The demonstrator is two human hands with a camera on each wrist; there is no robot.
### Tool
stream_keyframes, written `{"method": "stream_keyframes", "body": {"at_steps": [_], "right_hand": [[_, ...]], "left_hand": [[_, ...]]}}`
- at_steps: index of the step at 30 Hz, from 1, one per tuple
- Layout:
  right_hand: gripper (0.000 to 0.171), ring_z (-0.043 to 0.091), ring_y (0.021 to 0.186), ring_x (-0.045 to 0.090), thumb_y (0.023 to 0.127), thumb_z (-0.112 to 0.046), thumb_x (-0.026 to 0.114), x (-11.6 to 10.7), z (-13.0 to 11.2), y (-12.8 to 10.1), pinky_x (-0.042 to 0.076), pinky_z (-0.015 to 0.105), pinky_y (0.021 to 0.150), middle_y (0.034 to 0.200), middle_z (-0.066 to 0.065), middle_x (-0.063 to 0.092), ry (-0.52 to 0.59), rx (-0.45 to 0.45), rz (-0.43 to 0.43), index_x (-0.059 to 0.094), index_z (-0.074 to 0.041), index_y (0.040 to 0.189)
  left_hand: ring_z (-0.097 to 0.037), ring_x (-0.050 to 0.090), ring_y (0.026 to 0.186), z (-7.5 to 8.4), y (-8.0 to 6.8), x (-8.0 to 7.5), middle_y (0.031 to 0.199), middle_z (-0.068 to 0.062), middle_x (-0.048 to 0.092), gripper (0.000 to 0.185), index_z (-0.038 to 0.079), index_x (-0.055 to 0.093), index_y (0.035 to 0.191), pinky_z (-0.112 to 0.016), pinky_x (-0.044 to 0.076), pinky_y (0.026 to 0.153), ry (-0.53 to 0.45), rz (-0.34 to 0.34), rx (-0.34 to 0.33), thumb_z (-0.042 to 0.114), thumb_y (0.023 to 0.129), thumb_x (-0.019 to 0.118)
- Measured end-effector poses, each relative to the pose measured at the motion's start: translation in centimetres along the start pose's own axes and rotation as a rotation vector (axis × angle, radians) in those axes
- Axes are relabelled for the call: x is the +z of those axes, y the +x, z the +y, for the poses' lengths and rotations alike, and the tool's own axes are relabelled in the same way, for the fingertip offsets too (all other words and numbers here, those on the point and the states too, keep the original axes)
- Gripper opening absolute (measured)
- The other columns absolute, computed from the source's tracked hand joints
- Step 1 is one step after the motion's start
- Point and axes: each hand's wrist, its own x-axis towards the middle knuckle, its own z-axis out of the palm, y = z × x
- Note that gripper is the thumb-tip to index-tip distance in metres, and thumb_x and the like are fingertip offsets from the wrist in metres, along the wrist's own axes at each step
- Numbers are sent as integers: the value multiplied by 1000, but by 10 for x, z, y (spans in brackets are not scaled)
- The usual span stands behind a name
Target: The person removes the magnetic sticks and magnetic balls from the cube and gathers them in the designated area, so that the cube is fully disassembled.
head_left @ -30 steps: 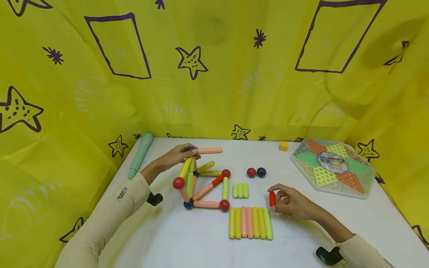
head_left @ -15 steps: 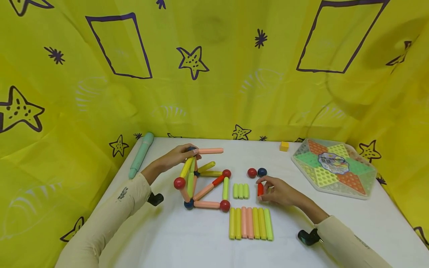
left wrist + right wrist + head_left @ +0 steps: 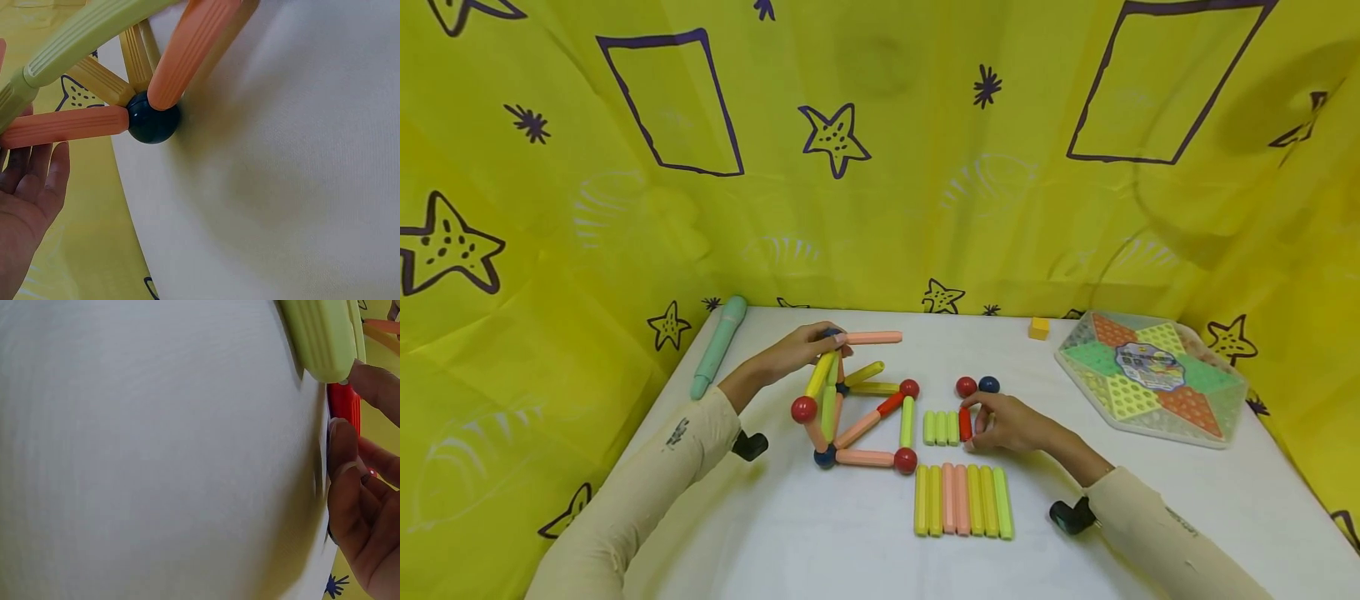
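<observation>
My right hand [image 3: 1011, 423] pinches short red stick [image 3: 965, 424] between thumb and fingertips, other fingers curled, stick down on white table [image 3: 1150, 500] just beside row of 3 short green sticks [image 3: 941, 427]. Red ball [image 3: 966, 387] and blue ball [image 3: 989, 385] just behind my hand. My left hand [image 3: 801, 346] grips top joint of stick-and-ball frame [image 3: 853, 408], fingers curled round it. 6 long sticks [image 3: 962, 500] lie side by side near me.

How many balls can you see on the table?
6, more may hide. Structure: red balls at left, back right, front right; dark ball at front. Loose: red ball, dark blue ball.
</observation>
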Motion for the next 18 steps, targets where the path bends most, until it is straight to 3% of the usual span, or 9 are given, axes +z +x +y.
{"method": "stream_keyframes", "body": {"at_steps": [6,11,15,18], "right_hand": [[54,18,79,54,80,-18,85,3,-2,3,45,25,66,85,2,59,4,13,1,58,-4,124],[57,17,82,54,81,-21,85,4,-4,2,45,25,69,88,2,60,-3,11,0,57,-4,127],[64,15,74,57,83,-23,83,-5,-8,-3,49,25,66,95,3,64,5,-16,-32,53,0,135],[59,15,66,59,87,-22,79,-19,-16,-4,52,26,61,99,7,66,22,-76,-30,53,3,134]], "left_hand": [[-41,51,131,-2,0,-1,138,-27,55,52,-4,46,138,-49,43,106,-7,-4,6,38,108,44],[-43,49,133,-4,0,-1,138,-27,55,50,-3,47,136,-50,42,107,-15,-2,6,38,108,44],[-42,49,133,-4,-1,-1,139,-26,55,49,-1,47,136,-50,42,107,2,0,10,39,108,43],[-39,52,130,-3,-1,-2,137,-24,57,49,-1,48,136,-49,43,106,31,11,14,40,108,43]]}}
